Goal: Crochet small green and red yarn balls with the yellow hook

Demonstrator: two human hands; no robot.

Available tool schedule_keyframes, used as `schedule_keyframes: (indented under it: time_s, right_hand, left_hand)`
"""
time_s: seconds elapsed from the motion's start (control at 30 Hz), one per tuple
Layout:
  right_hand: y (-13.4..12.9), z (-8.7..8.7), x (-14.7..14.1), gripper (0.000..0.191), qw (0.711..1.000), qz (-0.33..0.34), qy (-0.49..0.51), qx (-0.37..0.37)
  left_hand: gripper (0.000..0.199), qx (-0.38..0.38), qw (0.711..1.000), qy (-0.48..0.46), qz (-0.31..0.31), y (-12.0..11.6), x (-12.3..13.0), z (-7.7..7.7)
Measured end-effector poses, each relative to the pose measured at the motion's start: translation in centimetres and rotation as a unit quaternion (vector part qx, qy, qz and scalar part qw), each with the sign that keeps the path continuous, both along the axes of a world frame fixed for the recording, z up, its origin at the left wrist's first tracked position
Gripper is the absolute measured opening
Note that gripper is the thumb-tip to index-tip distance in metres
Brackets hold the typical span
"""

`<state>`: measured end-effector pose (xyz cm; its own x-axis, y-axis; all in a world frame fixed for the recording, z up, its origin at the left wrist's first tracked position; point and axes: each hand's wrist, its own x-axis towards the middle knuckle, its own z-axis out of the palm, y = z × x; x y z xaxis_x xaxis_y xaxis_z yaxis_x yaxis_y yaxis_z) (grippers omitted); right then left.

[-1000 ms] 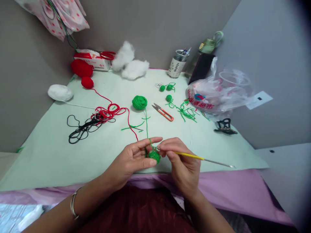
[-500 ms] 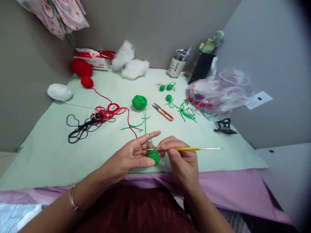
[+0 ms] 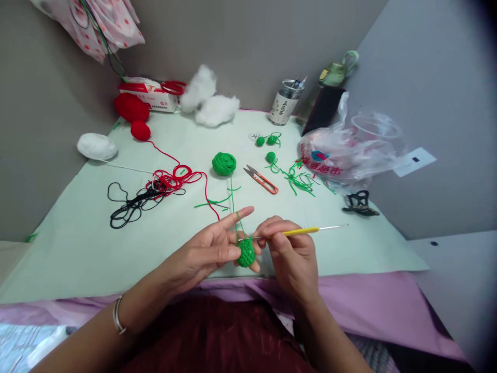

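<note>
Between the thumb and fingers of my left hand (image 3: 207, 252) is a small green crochet piece (image 3: 246, 254), rounded in shape. Its index finger stretches out with green yarn looped over it. That strand leads back to a green yarn ball (image 3: 224, 163) on the table. My right hand (image 3: 292, 254) grips a crochet hook (image 3: 305, 231) by its yellow handle. The hook's metal tip meets the top edge of the crochet piece; its other metal end points right. Orange thread snips (image 3: 263, 181) lie beyond my hands.
Red yarn (image 3: 182, 173) and black cord (image 3: 132, 204) lie tangled at left, near a white yarn ball (image 3: 97, 146). White stuffing (image 3: 217, 110) sits at the back. Small green balls (image 3: 271, 156), green yarn scraps (image 3: 298, 181), a plastic bag (image 3: 330, 153) and a black hair claw (image 3: 360, 202) are at right.
The hook's tip has moved a little to the right and its rear end has tilted up. My left thumb has shifted left on the crochet piece, showing more of it.
</note>
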<state>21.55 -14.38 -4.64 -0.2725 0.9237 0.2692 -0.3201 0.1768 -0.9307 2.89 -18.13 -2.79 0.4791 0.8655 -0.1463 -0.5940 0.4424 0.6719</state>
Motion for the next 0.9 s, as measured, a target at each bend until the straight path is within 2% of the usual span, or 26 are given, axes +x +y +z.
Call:
schedule_keyframes:
  time_s: [0.17,0.37,0.43,0.53,0.63,0.7,0.77,0.9]
  right_hand:
    - [0.2,0.6,0.0,0.017,0.997,-0.031,0.036,-0.068]
    - [0.5,1.3,0.7,0.020,0.989,-0.008,0.053,-0.136]
    - [0.3,1.2,0.8,0.020,0.993,0.006,0.047,-0.112]
    - [-0.1,0.9,0.7,0.016,1.000,0.006,-0.007,0.002]
    - [-0.5,0.8,0.4,0.017,0.990,0.000,-0.088,0.113]
    - [-0.6,0.8,0.3,0.019,0.984,-0.001,-0.101,0.147]
    - [-0.6,0.6,0.3,0.019,0.987,-0.008,-0.084,0.138]
    - [-0.3,0.1,0.4,0.017,0.999,0.009,-0.012,0.039]
  left_hand:
    - [0.078,0.012,1.000,-0.012,-0.004,-0.1,-0.1,-0.1]
    - [0.061,0.046,0.999,0.019,-0.007,-0.2,-0.2,-0.4]
    - [0.063,0.062,0.996,0.060,0.009,-0.2,-0.2,-0.4]
    - [0.070,0.065,0.987,0.141,0.030,-0.2,-0.2,-0.4]
    - [0.076,0.056,0.980,0.188,0.030,-0.1,0.1,-0.3]
    - [0.080,0.053,0.976,0.209,0.028,0.1,0.2,-0.3]
    - [0.079,0.056,0.970,0.232,0.035,0.2,0.2,-0.3]
    - [0.069,0.073,0.960,0.262,0.072,0.2,0.1,-0.2]
